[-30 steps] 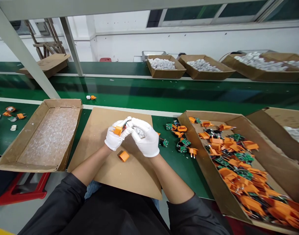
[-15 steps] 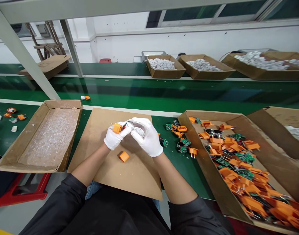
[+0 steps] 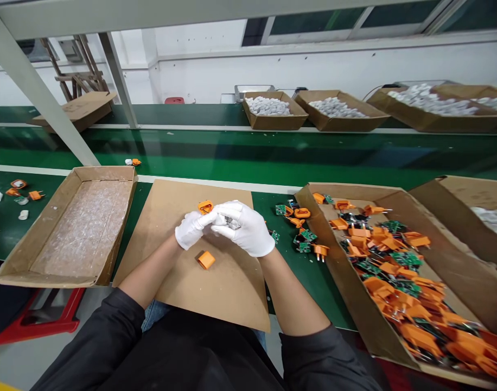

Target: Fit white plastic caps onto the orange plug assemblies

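Our white-gloved left hand [image 3: 190,230] grips an orange plastic plug housing [image 3: 205,206] at its one o'clock; at three, our white-gloved right hand [image 3: 250,231] curls round a small whitish piece [image 3: 233,222]; we should steady both lightly; a hollow orange plastic sleeve [image 3: 206,260] lies towards six.

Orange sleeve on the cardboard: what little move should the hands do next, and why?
Probably steady the orange piece before grabbing the orange sleeve: left hand and right hand meet beside that piece, so neither looks free, while the sleeve lies loose.
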{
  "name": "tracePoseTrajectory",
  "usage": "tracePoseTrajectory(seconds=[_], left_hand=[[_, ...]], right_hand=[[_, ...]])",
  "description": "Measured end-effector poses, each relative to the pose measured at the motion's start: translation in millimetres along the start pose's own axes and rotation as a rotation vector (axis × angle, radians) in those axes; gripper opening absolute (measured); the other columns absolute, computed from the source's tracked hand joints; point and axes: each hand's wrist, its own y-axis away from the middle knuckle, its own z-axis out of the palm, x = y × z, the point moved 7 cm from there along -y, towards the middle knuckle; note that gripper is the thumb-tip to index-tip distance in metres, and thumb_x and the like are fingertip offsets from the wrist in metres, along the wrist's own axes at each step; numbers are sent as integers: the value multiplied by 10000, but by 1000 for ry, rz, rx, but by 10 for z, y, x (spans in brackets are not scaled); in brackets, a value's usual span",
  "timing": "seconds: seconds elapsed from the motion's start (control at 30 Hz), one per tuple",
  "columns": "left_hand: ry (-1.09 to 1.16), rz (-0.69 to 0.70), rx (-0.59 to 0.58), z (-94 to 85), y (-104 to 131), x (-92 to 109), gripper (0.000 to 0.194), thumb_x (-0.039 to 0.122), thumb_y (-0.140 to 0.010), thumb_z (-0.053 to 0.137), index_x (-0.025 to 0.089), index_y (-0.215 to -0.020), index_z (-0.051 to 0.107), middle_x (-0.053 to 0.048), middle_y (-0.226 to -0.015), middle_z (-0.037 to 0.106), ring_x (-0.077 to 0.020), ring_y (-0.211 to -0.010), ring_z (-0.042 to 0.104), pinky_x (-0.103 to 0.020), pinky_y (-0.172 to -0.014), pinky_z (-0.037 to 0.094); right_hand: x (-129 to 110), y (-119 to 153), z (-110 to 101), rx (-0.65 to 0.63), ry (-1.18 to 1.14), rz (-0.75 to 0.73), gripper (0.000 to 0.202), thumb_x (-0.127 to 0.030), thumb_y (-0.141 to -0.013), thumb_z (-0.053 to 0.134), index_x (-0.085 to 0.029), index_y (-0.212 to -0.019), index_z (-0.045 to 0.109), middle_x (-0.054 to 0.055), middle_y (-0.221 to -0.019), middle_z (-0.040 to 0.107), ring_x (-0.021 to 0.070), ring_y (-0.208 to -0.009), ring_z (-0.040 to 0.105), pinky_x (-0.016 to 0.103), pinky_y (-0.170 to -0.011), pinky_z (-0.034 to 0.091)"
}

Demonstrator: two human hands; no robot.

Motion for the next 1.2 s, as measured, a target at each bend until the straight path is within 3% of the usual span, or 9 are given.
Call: tracePoseTrajectory(seconds=[0.1, 0.23, 0.43, 0.67, 0.9, 1.1, 1.2], left_hand=[[97, -38, -68, 59, -11, -17, 389, 485, -692, 670, 168, -557, 492, 11, -595, 464, -103, -592, 420, -261, -571, 353], [229, -5, -78, 92, 3, 39, 420, 425, -620, 750, 165, -536, 431, 35, -585, 419, -76, -580, 373, -251, -573, 339], [163, -64, -155, 118, 44, 71, 489, 612, -622, 711, 161, -534, 544, -9, -564, 532, -123, -586, 507, -276, -580, 427], [-113, -105, -97, -5, 22, 147, 392, 462, -565, 801, 156, -513, 562, 14, -523, 538, -95, -533, 477, -247, -547, 402], [42, -140, -132, 0, 45, 127, 351, 419, -573, 816, 137, -578, 608, 17, -549, 544, -90, -556, 482, -257, -576, 362], [198, -196, -108, 33, 25, 56, 436, 501, -582, 797, 115, -645, 606, -1, -604, 553, -71, -539, 463, -243, -544, 337], [194, -241, -64, 21, 24, 9, 480, 553, -560, 789, 118, -664, 614, -15, -624, 563, -76, -550, 485, -228, -530, 348]], right_hand=[[-16, -13, 27, -33, -11, -9, 91, -321, -846, 644, -255, -880, 697, 50, -887, 731, 221, -834, 671, 382, -795, 540], [-32, -7, 15, -5, -23, -3, 212, -390, -834, 661, -262, -1000, 692, 63, -1030, 735, 237, -927, 680, 409, -840, 542], [21, 9, 50, -49, 35, 35, 147, -303, -849, 629, -258, -971, 699, 52, -1016, 747, 231, -914, 685, 405, -834, 535], [97, 43, 114, -33, 134, 4, 198, -326, -879, 577, -272, -1019, 706, 60, -975, 757, 228, -883, 688, 402, -809, 530], [70, 48, 47, 21, 57, 33, 230, -328, -870, 598, -257, -1063, 701, 62, -1018, 751, 230, -906, 686, 402, -818, 540], [139, 58, 70, -102, 62, 204, 575, -388, -776, 696, -253, -1318, 561, 65, -1079, 730, 265, -931, 660, 445, -846, 512], [106, 32, 92, -134, 113, 178, 446, -312, -797, 663, -278, -1241, 629, 43, -968, 739, 247, -862, 643, 405, -809, 492]])
